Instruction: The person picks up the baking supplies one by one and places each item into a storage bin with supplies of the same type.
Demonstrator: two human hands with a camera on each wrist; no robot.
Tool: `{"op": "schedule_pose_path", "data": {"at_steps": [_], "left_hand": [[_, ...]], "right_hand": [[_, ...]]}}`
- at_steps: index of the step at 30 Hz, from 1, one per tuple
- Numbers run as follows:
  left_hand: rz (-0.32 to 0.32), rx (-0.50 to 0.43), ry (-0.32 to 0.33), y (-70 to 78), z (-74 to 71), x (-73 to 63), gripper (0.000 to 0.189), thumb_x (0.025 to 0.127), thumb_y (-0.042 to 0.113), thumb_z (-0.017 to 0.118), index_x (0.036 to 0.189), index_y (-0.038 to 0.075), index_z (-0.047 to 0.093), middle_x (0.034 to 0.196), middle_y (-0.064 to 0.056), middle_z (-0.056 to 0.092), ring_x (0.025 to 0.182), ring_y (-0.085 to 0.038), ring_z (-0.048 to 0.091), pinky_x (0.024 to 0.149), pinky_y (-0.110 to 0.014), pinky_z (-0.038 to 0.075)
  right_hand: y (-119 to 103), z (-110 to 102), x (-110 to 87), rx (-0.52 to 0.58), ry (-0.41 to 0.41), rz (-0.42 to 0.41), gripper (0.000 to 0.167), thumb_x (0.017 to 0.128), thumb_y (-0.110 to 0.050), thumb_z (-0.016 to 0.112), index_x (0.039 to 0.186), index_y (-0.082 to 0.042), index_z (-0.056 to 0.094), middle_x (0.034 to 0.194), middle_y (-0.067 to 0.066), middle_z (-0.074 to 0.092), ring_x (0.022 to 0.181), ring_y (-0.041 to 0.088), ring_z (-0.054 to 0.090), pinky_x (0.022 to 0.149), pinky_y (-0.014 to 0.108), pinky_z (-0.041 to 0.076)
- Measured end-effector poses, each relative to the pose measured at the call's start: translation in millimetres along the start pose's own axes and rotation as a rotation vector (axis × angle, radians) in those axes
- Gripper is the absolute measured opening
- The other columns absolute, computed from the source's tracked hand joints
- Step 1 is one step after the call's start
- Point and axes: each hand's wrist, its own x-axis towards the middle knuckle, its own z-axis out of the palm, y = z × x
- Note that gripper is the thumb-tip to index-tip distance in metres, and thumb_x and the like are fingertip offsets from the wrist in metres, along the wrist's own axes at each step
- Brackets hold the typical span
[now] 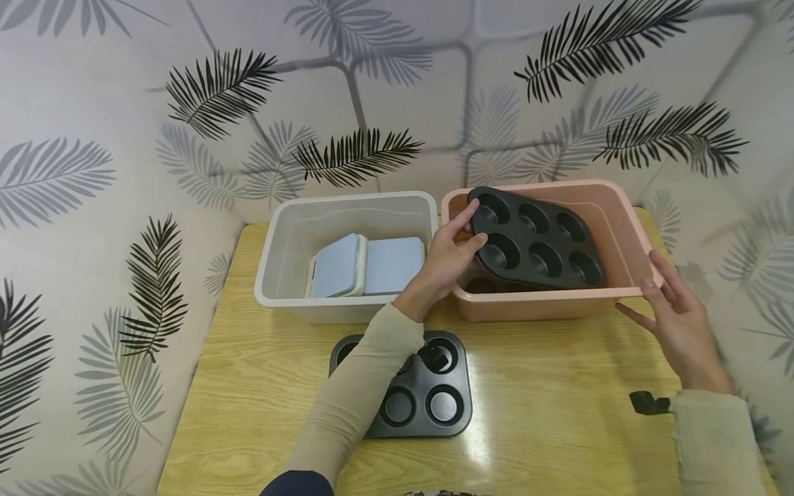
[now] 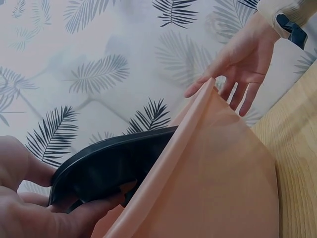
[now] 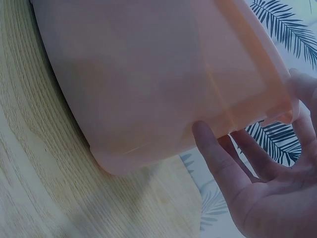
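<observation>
My left hand (image 1: 443,258) grips the left end of a dark six-cup muffin tin (image 1: 538,240), thumb over its near side. The tin sits tilted in the pink plastic bin (image 1: 546,303), its left end raised to the rim and its right end lower inside. In the left wrist view, the fingers (image 2: 99,210) hold the edge of the muffin tin (image 2: 111,166). My right hand (image 1: 685,337) holds the front right corner of the pink bin, thumb at the rim. From the right wrist, its fingers (image 3: 218,158) show against the bin's outer wall (image 3: 143,89).
A white bin (image 1: 347,313) stands left of the pink one, holding light blue lidded containers (image 1: 393,265). Another muffin tin (image 1: 422,420) lies on the wooden table (image 1: 546,406), partly under my left forearm. A patterned wall covering (image 1: 434,103) rises behind the bins.
</observation>
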Motion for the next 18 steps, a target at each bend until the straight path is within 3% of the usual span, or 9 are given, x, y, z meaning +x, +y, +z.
{"op": "schedule_pose_path", "data": {"at_steps": [3,5,8,13,18], "left_hand": [[0.007,0.024,0.008,-1.6,3.5,3.4,0.068,0.109,-0.002,0.059,0.171,0.020,0.040,0.114,-0.002,0.053,0.100,-0.018,0.067,0.077,-0.031,0.066],[0.005,0.038,0.006,-2.8,5.9,5.5,0.068,0.109,-0.001,0.060,0.171,0.020,0.040,0.112,-0.001,0.052,0.096,-0.016,0.066,0.070,-0.027,0.061],[-0.007,0.054,0.004,-4.0,8.3,7.0,0.069,0.109,0.000,0.060,0.171,0.022,0.039,0.111,0.000,0.051,0.098,-0.018,0.068,0.076,-0.032,0.062],[-0.040,0.048,-0.001,-6.9,10.6,7.4,0.070,0.110,-0.001,0.059,0.172,0.024,0.037,0.112,0.002,0.049,0.106,-0.024,0.070,0.098,-0.053,0.063],[-0.068,0.045,-0.006,-8.7,12.0,6.3,0.071,0.110,0.000,0.061,0.172,0.025,0.037,0.121,-0.003,0.051,0.127,-0.037,0.070,0.107,-0.056,0.060]], "right_hand": [[-0.4,0.5,0.9,0.003,0.002,0.000,0.064,0.115,-0.015,0.054,0.173,-0.030,0.032,0.185,-0.011,0.008,0.171,0.012,-0.002,0.083,0.018,0.064],[-0.5,0.4,1.0,0.004,0.006,0.004,0.064,0.115,-0.015,0.054,0.173,-0.030,0.032,0.185,-0.011,0.006,0.171,0.012,-0.002,0.083,0.018,0.064],[-1.0,1.1,0.9,-0.001,0.017,0.012,0.065,0.115,-0.015,0.055,0.173,-0.031,0.033,0.185,-0.010,0.006,0.172,0.012,0.000,0.083,0.018,0.064],[-1.1,1.7,0.9,0.010,0.030,0.024,0.065,0.114,-0.016,0.057,0.173,-0.031,0.034,0.185,-0.009,0.008,0.171,0.012,0.005,0.083,0.018,0.064],[-0.1,1.0,0.1,0.032,0.007,0.024,0.064,0.115,-0.015,0.055,0.173,-0.030,0.033,0.185,-0.008,0.007,0.171,0.013,0.007,0.085,0.019,0.064]]}}
